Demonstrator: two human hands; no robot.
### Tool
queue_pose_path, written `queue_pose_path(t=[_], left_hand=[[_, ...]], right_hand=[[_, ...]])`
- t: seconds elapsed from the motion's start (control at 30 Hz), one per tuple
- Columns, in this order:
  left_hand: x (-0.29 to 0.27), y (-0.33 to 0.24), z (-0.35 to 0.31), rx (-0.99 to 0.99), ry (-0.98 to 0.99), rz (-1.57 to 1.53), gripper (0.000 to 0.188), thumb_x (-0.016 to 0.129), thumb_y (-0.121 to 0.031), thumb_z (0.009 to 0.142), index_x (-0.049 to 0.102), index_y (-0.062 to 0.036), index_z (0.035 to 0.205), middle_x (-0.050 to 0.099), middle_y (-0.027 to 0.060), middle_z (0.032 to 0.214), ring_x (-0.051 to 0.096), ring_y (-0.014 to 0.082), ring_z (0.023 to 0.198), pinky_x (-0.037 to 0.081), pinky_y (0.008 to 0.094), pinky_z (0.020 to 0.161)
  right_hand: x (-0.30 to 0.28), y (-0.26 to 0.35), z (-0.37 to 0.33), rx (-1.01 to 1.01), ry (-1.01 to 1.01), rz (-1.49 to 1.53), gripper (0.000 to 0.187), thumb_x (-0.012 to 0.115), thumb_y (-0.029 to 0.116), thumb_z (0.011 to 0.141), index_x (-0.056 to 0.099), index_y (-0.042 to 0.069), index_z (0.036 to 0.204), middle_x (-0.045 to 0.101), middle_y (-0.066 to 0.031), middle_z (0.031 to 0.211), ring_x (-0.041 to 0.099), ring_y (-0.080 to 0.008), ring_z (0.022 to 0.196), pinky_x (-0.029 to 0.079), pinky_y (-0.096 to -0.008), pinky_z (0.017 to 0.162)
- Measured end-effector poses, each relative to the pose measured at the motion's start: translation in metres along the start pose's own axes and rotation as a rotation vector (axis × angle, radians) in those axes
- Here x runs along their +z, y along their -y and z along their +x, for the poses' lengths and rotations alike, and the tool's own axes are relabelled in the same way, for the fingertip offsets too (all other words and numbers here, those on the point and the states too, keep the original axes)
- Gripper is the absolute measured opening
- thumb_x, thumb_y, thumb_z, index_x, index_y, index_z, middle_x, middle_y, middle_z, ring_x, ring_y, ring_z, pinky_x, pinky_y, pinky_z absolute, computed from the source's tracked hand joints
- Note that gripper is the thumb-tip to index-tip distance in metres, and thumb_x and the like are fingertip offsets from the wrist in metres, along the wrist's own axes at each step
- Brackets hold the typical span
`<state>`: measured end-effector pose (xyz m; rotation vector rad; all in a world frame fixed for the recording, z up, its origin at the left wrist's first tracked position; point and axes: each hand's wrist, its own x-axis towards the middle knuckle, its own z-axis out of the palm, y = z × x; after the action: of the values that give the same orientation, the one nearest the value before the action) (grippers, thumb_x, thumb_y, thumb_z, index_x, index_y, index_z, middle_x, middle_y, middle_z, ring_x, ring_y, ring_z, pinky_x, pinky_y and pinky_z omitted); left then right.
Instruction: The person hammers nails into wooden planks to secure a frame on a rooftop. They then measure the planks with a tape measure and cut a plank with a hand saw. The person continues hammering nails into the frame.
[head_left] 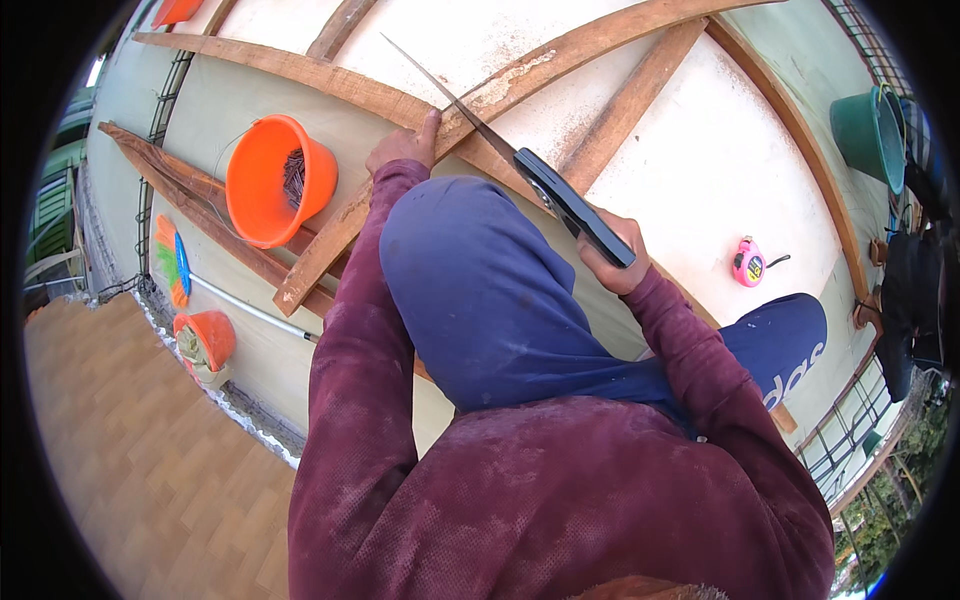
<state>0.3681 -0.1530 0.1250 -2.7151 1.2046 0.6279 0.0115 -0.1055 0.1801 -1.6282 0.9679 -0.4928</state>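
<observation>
My right hand (618,255) is closed around the black handle of a hand saw (482,128). The narrow blade points up and to the left, lying across a wooden plank (560,58) that runs diagonally. Beside the blade, my left hand (407,148) presses on the plank where it crosses another wooden beam (300,68); its thumb or a finger reaches up along the wood, and the remaining fingers are partly hidden. My blue-clad knee is next to the plank, just below the crossing.
An orange bucket (262,195) holding nails stands at left, near loose planks (190,200). A broom (172,262) and a small orange bucket (210,335) lie further left. A pink tape measure (748,262) rests on the white board (690,170). A green bucket (865,135) is at far right.
</observation>
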Motion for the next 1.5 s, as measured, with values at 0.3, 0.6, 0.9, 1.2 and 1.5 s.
queue_pose_path(t=[0.3,0.6,0.9,1.2,1.5], left_hand=[[-0.018,0.022,-0.009,-0.041,-0.014,0.021,0.091,0.026,-0.081,0.092,0.079,-0.0085,0.103,0.074,0.0209,0.103,0.069,0.0365,0.104,0.051,0.0481,0.089],[-0.01,0.005,0.007,-0.009,0.08,0.057,0.094,0.023,-0.083,0.091,0.078,-0.0085,0.106,0.074,0.0201,0.106,0.069,0.0364,0.106,0.052,0.0474,0.089],[-0.015,0.031,0.002,-0.07,0.07,0.057,0.095,0.024,-0.082,0.092,0.077,-0.0046,0.103,0.073,0.0223,0.105,0.069,0.0367,0.105,0.052,0.0484,0.09],[-0.018,0.009,0.006,-0.027,0.069,0.04,0.096,0.024,-0.082,0.092,0.077,-0.0025,0.102,0.073,0.0238,0.105,0.069,0.0377,0.104,0.052,0.0485,0.09],[-0.006,-0.007,0.007,0.019,0.077,0.045,0.094,0.027,-0.081,0.091,0.076,-0.0038,0.108,0.072,0.0238,0.11,0.067,0.0377,0.109,0.051,0.048,0.094]], right_hand=[[-0.037,0.065,-0.131,0.019,-0.01,-0.146,0.066,0.055,-0.005,0.073,0.056,-0.003,0.139,0.073,-0.0209,0.107,0.075,-0.0248,0.088,0.055,-0.0313,0.083],[0.014,0.028,0.0,-0.04,-0.052,0.057,0.064,0.058,-0.002,0.077,0.056,0.002,0.141,0.069,-0.0129,0.085,0.065,-0.0161,0.067,0.053,-0.0272,0.07],[-0.018,0.063,-0.073,0.038,0.024,-0.088,0.062,0.057,-0.003,0.075,0.058,-0.002,0.137,0.07,-0.0152,0.09,0.069,-0.0208,0.075,0.054,-0.0302,0.077],[-0.011,0.046,-0.079,0.004,-0.059,0.003,0.067,0.059,-0.003,0.074,0.055,-0.002,0.141,0.066,-0.0107,0.078,0.064,-0.0122,0.066,0.054,-0.0272,0.07],[0.006,0.009,0.02,-0.08,-0.012,0.064,0.051,0.06,-0.002,0.078,0.063,0.001,0.129,0.059,-0.008,0.069,0.055,-0.0152,0.059,0.049,-0.0301,0.06]])
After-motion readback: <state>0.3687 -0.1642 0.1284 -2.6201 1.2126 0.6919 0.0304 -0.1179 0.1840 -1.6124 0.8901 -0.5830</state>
